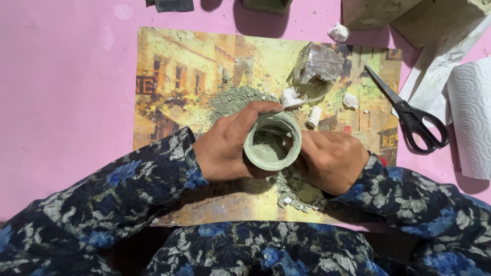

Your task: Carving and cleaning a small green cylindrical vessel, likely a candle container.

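You are holding a small round grey-green cup (272, 141) between both hands above a printed placemat (174, 76) that is lying on the pink tabletop (66, 102). Your left hand (230, 145) is wrapping around the cup's left side, its fingers curling over the far rim, so it is grasping the cup. Your right hand (332, 158) is pressing against the cup's right side with its fingers tucked under and behind it; it too is gripping the cup. The cup's mouth is facing up toward you, and grey-green powder is clinging to its inside.

A heap of the same grey-green powder (232, 99) is lying on the placemat just beyond your left hand, and more crumbled bits (294, 191) are sitting below the cup. White chunks (291, 97) are lying near the cup's far side, beside a crumpled clear wrapper (317, 64). Black-handled scissors (409, 112) are resting at the placemat's right edge, well apart from your hands, with a paper towel roll (470, 117) just beyond them.
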